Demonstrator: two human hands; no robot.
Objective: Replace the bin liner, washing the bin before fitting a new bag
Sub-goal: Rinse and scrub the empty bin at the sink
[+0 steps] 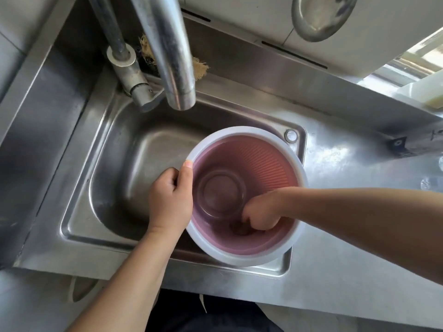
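A round pink bin (263, 161) with a white rim and ribbed inner wall stands in the right half of the steel sink (143, 149), open end up. My left hand (170, 200) grips its left rim, thumb over the edge. My right hand (261, 213) reaches deep inside the bin, fingers curled down against the lower inner wall near the bottom. Something brownish lies under those fingers; I cannot tell what it is. No bag is in the bin.
A steel tap spout (172, 56) hangs over the sink's back left, with no water visible. A fibrous scrubber (200, 68) sits behind the tap. A steel lid or plate (321, 15) hangs on the wall. Wet steel counter (347, 152) runs to the right.
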